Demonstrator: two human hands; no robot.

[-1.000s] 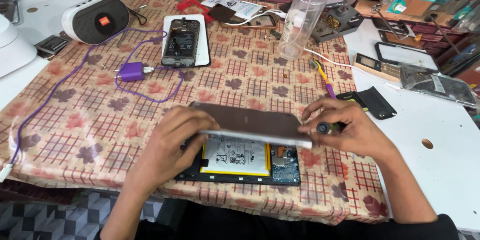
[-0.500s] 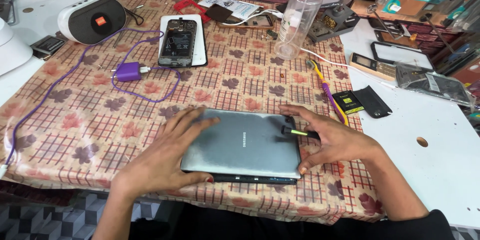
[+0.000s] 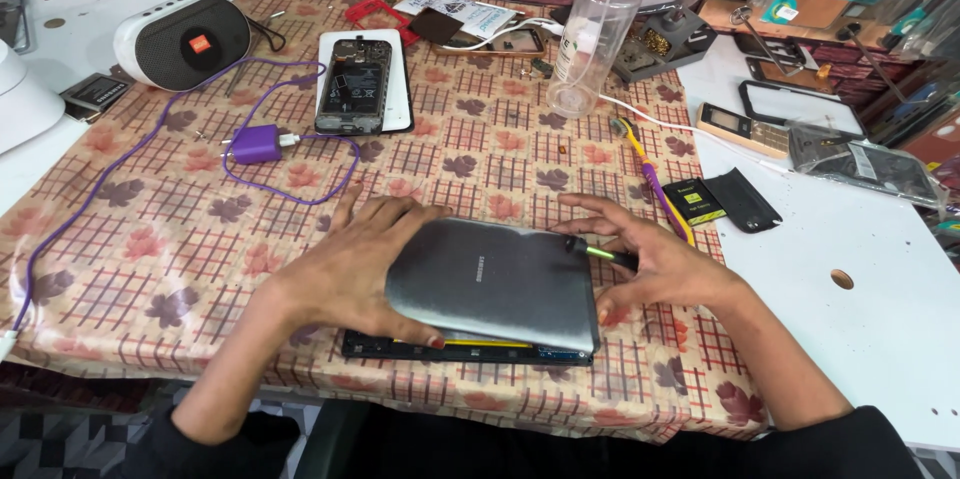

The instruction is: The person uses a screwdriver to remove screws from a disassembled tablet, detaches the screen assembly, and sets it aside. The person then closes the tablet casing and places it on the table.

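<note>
A grey tablet back cover lies almost flat over the open tablet body, whose yellow battery edge shows along the near side. My left hand grips the cover's left edge, thumb underneath at the near corner. My right hand rests at the cover's right edge with a small black and green tool held in its fingers, the tip touching the cover's far right corner.
A disassembled phone on a white plate, a purple charger with cable, a white speaker, a clear spray bottle, a yellow-purple tool, black battery parts and a small keypad phone lie farther back.
The back cover was held tilted up above the tablet, showing its insides; it has been lowered and now sits nearly flat over the body. Both hands came down with it.
</note>
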